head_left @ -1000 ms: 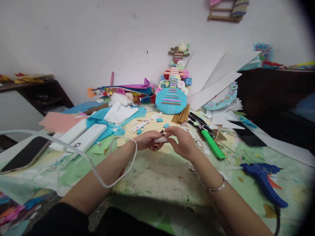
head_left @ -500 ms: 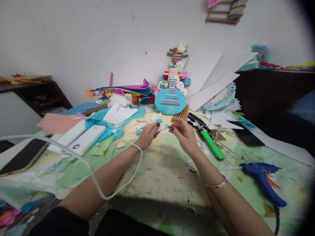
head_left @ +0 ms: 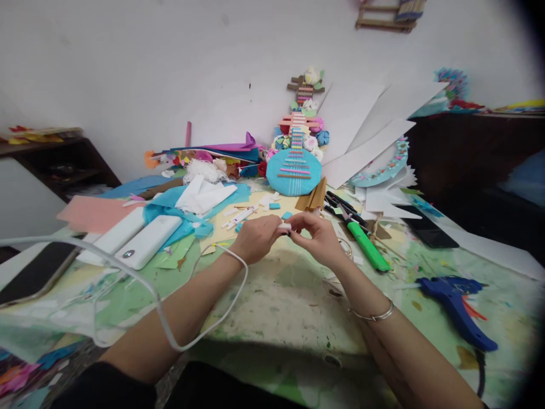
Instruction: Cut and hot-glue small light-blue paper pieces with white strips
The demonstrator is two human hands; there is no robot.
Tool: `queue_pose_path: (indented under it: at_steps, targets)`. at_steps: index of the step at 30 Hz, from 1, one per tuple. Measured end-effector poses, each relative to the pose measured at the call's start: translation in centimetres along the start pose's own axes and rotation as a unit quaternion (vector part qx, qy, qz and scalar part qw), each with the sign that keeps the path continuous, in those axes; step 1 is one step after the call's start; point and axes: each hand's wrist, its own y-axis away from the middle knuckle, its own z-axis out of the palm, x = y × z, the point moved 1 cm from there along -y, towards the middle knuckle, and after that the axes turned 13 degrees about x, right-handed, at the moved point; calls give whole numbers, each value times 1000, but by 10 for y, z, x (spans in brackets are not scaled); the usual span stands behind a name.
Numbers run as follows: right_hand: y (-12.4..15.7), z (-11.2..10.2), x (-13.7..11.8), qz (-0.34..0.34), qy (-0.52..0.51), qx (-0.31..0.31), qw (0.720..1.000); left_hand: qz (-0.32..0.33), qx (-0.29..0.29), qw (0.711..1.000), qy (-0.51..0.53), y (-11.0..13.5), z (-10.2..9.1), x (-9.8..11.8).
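My left hand (head_left: 258, 237) and my right hand (head_left: 315, 235) meet above the front middle of the table. Both pinch a small white piece (head_left: 284, 226), perhaps paper or foam; my fingers cover much of it. Just past my fingertips is a small blue piece (head_left: 287, 215), and another blue piece (head_left: 275, 206) lies a little farther back. White rolled sticks (head_left: 239, 218) rest on cream paper to the left of the hands. Behind them stands a blue lute-shaped craft (head_left: 293, 184) with strings and paper flowers, against the wall.
A green utility knife (head_left: 368, 247) and a blue glue gun (head_left: 457, 312) lie on the right, near a dark phone (head_left: 428, 227). At left are a white power bank (head_left: 151, 242) and another phone (head_left: 40, 271). A white cable (head_left: 159, 307) loops across my left forearm.
My hands have come closer together. My right fingers now grip the white piece that my left hand held alone, and my left hand has turned knuckles-up.
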Motion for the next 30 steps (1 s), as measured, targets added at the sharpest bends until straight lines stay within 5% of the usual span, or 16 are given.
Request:
queue_pose_path:
  at_steps: [6, 12, 20, 30]
  targets:
    - [-2, -6, 2, -2, 10, 32, 999, -104, 55, 983, 143, -4, -3, 2]
    - [-6, -11, 11, 15, 35, 35, 999, -133, 35, 967, 214, -6, 2, -6]
    - [2, 6, 59, 90, 149, -45, 984, -199, -99, 970, 95, 5, 33, -36]
    - [-1, 5, 64, 108, 167, -50, 979, -140, -97, 982, 78, 7, 37, -29]
